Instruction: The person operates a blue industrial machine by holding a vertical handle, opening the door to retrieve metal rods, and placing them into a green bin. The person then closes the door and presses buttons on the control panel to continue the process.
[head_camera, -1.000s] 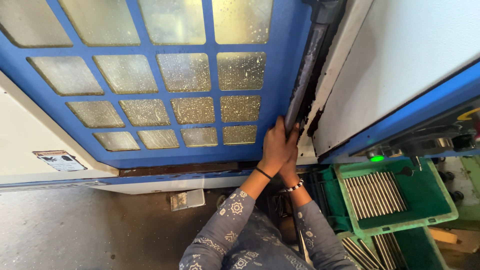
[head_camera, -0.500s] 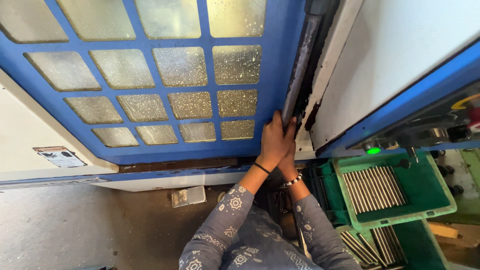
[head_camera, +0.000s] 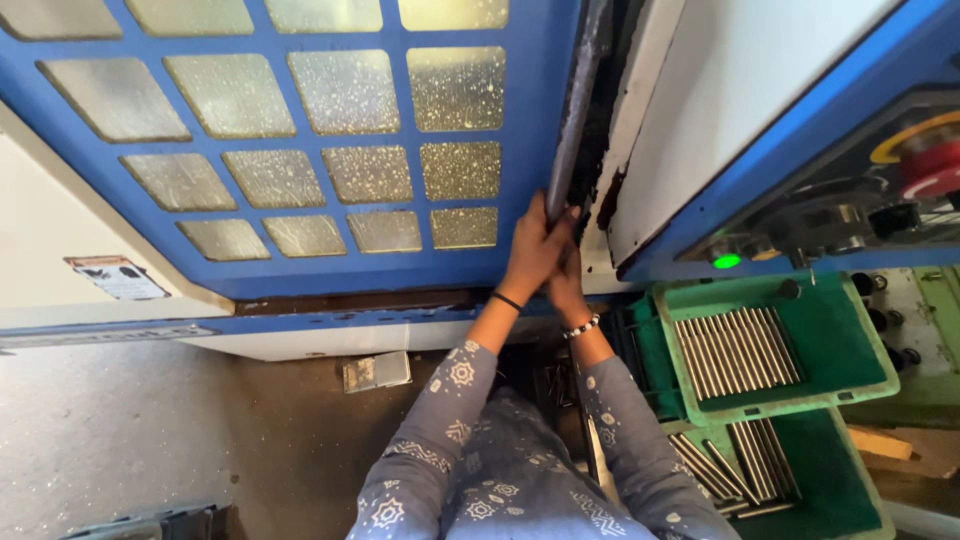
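- The left hand (head_camera: 535, 255) is wrapped around the lower end of a long dark metal bar handle (head_camera: 572, 120) that runs up the right edge of a blue machine door with a grid of frosted glass panes (head_camera: 330, 270); its fingers are curled tight about the bar.
- The right hand (head_camera: 567, 285) sits just beneath and behind the left one, touching it, at the foot of the same bar; whether its fingers close on the bar cannot be told.
- A dark band circles the left wrist, a beaded bracelet the right.
- Both sleeves are grey-blue with a white flower print.
- To the right, below the machine's control panel with a lit green lamp (head_camera: 726, 261), a green plastic crate (head_camera: 860, 375) holds a row of thin metal rods (head_camera: 735, 352).
- A second green crate (head_camera: 850, 500) with more rods lies just below it, near the lower right corner.
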